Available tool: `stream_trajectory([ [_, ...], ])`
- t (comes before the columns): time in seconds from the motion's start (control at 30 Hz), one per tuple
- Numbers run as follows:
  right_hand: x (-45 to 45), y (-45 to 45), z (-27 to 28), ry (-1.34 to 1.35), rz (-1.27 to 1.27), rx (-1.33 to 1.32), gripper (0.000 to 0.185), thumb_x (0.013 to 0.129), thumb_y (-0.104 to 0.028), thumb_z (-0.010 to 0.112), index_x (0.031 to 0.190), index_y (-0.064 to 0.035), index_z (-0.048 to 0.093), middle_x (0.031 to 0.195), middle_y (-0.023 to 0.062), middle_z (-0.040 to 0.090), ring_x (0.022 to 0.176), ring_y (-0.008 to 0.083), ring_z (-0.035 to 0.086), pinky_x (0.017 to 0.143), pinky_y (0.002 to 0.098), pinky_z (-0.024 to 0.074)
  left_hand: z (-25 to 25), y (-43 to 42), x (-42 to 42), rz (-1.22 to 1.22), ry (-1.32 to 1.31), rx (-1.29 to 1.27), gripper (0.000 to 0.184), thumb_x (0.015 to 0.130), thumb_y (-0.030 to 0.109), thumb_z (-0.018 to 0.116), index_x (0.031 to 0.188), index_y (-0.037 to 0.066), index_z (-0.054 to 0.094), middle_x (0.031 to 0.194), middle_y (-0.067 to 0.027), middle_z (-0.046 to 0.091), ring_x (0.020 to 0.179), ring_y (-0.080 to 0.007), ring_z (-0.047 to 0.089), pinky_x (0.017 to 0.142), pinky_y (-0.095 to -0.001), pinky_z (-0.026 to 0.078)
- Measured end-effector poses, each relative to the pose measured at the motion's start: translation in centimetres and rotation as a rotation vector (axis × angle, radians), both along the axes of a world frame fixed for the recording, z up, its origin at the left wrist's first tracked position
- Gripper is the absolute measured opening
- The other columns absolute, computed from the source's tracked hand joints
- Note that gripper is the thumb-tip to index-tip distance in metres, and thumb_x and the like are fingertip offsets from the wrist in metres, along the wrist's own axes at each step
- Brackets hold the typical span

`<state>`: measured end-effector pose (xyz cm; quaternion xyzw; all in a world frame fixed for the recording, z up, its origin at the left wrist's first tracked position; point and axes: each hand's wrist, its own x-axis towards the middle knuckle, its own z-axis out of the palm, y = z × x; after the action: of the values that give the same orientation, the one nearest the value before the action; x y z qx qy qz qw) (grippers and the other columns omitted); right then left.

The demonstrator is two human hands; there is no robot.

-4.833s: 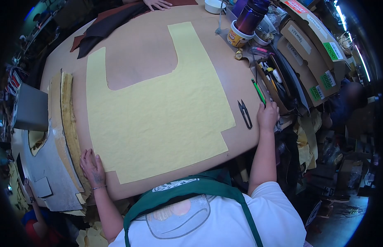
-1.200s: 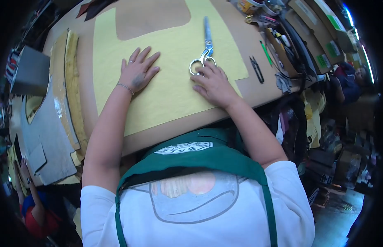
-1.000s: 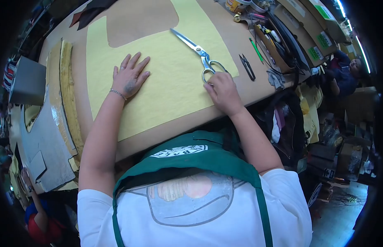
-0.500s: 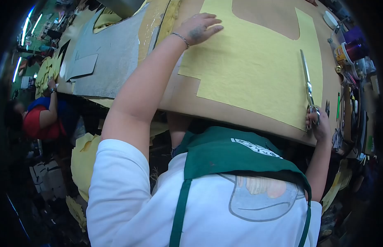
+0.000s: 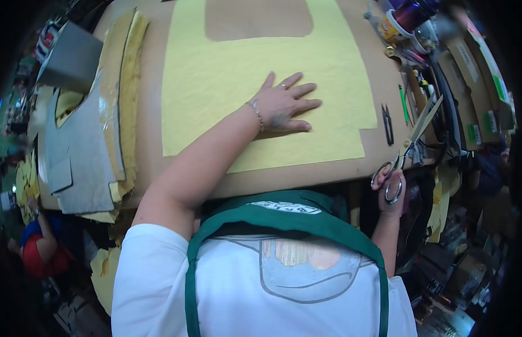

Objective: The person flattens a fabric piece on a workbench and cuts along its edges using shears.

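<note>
From my remote screen I see the left hand [image 5: 283,108] open, fingers spread on the yellow sheet [image 5: 233,76], sheet lying on the table [image 5: 261,19], right hand [image 5: 391,194] gripping scissors [image 5: 406,144] by the handles, blades slightly parted.

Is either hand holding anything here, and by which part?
The right hand holds large silver metal scissors by the looped handles; the left hand holds nothing.

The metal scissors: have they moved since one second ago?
Yes. They were over the yellow sheet, left of the black thread snips; now the metal scissors are right of them.
</note>
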<state>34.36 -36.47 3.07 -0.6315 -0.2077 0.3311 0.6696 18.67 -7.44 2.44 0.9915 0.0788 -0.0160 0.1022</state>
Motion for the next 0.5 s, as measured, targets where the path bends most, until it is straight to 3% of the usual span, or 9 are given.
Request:
stream_trajectory([
  [0.23,0.3,0.8,0.4,-0.085,0.036,-0.111,0.049,0.076,-0.052,0.054,0.076,-0.0035,0.044,0.059,0.0008,0.045,0.046,0.008,0.046,0.044,0.0185,0.0382,-0.1,0.2,4.0,0.329,-0.019,-0.024,0.059,0.078,0.059,0.039,0.129,0.029,0.034,0.139,-0.0024,0.02,0.13,-0.0282,0.011,0.094,-0.065,0.014],
  [0.5,0.2,0.7,0.3,-0.076,0.032,-0.142,0.049,0.073,-0.052,0.058,0.079,-0.0056,0.045,0.058,-0.0006,0.044,0.045,0.0067,0.046,0.042,0.0175,0.0388,-0.3,1.3,8.4,0.495,-0.036,-0.083,0.06,0.08,0.058,0.035,0.131,0.028,0.029,0.14,-0.0019,0.018,0.13,-0.0281,0.009,0.095,-0.0643,0.012],
])
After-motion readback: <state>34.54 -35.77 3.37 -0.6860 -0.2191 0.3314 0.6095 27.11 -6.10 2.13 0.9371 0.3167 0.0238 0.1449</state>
